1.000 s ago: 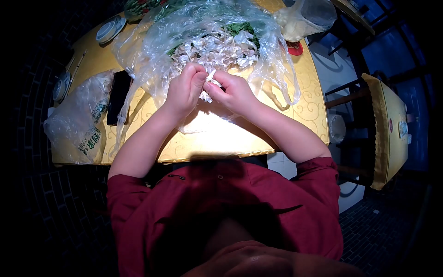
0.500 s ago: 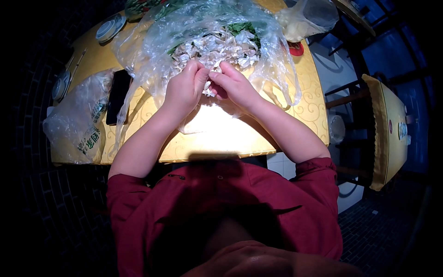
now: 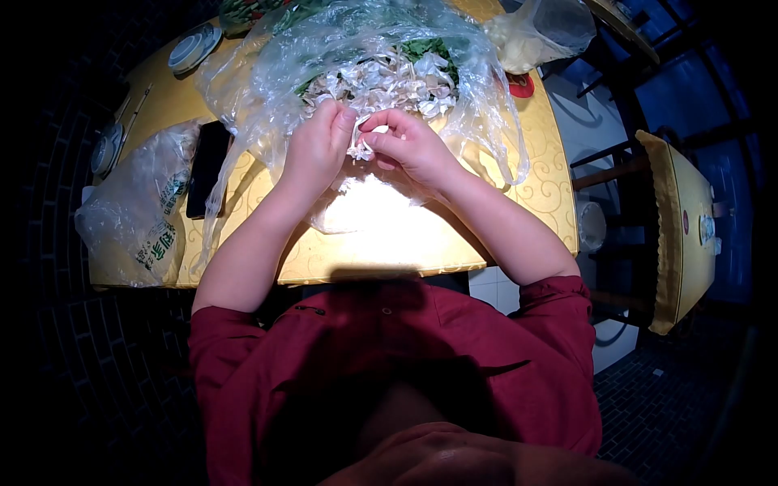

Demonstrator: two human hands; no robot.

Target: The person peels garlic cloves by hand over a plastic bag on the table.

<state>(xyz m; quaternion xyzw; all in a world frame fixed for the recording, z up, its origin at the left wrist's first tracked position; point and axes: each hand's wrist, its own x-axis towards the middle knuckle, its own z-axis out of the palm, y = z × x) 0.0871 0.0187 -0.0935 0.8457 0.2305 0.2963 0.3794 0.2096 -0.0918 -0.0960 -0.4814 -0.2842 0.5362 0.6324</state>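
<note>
A heap of papery white garlic skins [image 3: 381, 87] lies on a clear plastic bag [image 3: 263, 89] spread over the table. My right hand [image 3: 413, 150] pinches a pale garlic clove [image 3: 380, 130] between thumb and fingers. Just left of it, my left hand [image 3: 316, 146] is closed, thumb against the fingers; whatever they hold is hidden. Between the hands, below the heap, are small white garlic bits [image 3: 360, 151]. Green leaves [image 3: 425, 50] show at the back of the heap.
A black phone [image 3: 210, 170] and a printed plastic bag [image 3: 142, 206] lie on the left. Stacked dishes [image 3: 193, 50] stand at the back left. At the back right, another plastic bag [image 3: 535, 40] holds pale pieces. A second table [image 3: 687, 231] stands further right.
My hands have drawn slightly apart, the left moving a little left. The fingers of my right hand have lifted and curled around the clove, leaving it more visible.
</note>
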